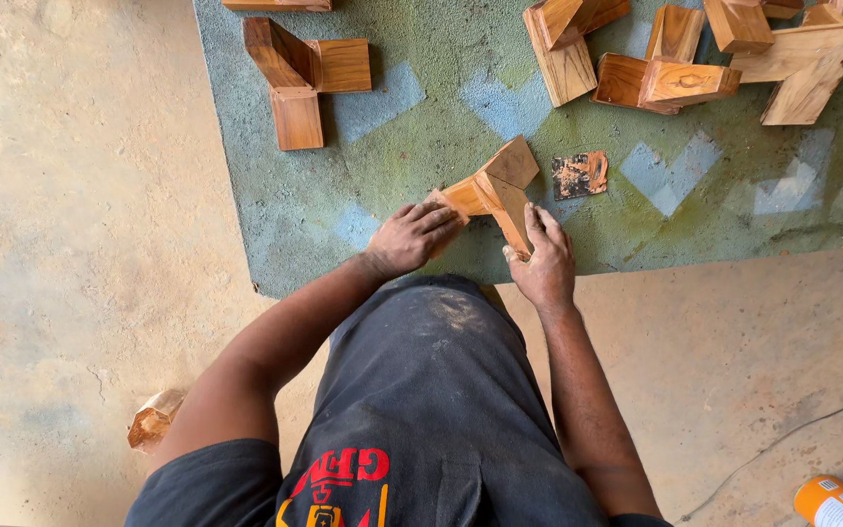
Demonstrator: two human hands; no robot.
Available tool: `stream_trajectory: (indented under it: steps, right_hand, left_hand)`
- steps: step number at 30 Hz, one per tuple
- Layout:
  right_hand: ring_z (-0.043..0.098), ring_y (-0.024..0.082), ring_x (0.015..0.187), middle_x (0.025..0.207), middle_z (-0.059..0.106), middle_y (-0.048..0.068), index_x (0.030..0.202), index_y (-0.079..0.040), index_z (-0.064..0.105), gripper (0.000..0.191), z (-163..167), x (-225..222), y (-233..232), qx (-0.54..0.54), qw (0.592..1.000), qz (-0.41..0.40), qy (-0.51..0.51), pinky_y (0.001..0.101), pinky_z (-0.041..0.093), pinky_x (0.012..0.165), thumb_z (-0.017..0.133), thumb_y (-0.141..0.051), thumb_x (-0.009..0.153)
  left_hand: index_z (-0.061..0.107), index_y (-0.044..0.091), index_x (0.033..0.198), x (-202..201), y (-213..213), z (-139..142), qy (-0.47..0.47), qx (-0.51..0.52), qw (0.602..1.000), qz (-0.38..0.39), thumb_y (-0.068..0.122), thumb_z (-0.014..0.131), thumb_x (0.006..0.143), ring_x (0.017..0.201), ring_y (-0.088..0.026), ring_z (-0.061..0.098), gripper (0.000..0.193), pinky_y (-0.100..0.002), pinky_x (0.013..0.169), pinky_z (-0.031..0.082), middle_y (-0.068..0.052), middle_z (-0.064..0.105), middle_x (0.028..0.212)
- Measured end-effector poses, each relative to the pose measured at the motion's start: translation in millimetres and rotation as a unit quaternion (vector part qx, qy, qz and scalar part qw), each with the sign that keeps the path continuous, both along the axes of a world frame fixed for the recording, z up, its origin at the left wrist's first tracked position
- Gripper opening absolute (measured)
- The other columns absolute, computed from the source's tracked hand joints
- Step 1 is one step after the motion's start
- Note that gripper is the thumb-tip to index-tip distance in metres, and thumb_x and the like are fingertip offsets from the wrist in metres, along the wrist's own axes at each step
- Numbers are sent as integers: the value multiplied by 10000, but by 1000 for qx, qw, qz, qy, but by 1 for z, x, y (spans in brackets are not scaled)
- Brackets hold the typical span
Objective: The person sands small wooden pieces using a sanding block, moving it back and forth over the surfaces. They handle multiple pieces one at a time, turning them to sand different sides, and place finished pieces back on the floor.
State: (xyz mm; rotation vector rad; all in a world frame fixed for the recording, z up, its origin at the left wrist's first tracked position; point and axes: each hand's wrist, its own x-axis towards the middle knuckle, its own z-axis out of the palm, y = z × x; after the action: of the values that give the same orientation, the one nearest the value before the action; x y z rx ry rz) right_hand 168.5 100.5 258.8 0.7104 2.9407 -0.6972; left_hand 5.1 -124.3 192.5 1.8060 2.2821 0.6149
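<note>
A three-armed wooden joint piece (496, 190) rests on the green patterned mat (392, 166) just in front of me. My left hand (412, 237) lies over its left arm, fingers pressed down on the wood. Around the near arm of the same piece my right hand (541, 262) is closed, thumb on top. A worn scrap of sandpaper (580, 174) lies on the mat just right of the piece, untouched by either hand.
Another three-armed wooden piece (297, 76) sits at the mat's upper left. Several more wooden pieces (695, 59) are piled at the top right. An orange spray can (836, 503) and a thin cable (773, 444) lie on the concrete floor at lower right; a wood offcut (153, 420) lies lower left.
</note>
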Motion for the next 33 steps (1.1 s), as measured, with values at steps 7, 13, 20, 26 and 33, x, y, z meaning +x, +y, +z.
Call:
stream_trajectory:
  steps: [7, 13, 20, 26, 33]
  right_hand:
    - [431, 426, 1380, 1516, 387, 266, 1555, -7, 318, 1082, 2, -2, 3, -84, 993, -17, -75, 491, 384, 1122, 926, -385, 744]
    - [417, 330, 1478, 1594, 416, 216, 1613, -38, 274, 1061, -20, -11, 14, -345, 925, -152, -39, 445, 376, 1171, 720, -606, 836]
    - [458, 312, 1393, 1520, 462, 214, 1492, -49, 488, 789, -47, -66, 30, -434, 823, -361, -50, 478, 416, 1089, 577, -626, 961]
    - [658, 252, 1146, 1303, 673, 136, 1347, -32, 625, 630, -36, -101, 22, -550, 759, -344, 53, 432, 541, 966, 553, -542, 985]
    - [621, 268, 1137, 1242, 653, 134, 1309, -21, 586, 610, -22, -229, 3, -681, 636, -344, 113, 437, 531, 975, 562, -549, 1005]
  left_hand:
    - [667, 159, 1366, -9, -40, 18, -95, 117, 973, 174, 180, 631, 1031, 1287, -256, 635, 337, -413, 1126, 514, -45, 687, 1357]
    - [704, 105, 1290, 2, -42, 32, -190, 112, 937, 273, 147, 691, 984, 1193, -286, 663, 309, -415, 1012, 551, -102, 706, 1277]
    - [701, 94, 1283, 18, -50, 35, -215, 105, 933, 269, 131, 701, 970, 1174, -306, 670, 316, -422, 991, 558, -117, 708, 1266]
    - [725, 85, 1254, 15, -60, 38, -236, 185, 891, 342, 90, 702, 944, 1132, -330, 695, 311, -404, 952, 567, -133, 717, 1236]
    - [728, 77, 1236, 7, -80, 47, -274, 205, 849, 404, 96, 693, 949, 1086, -303, 719, 289, -367, 914, 571, -140, 730, 1193]
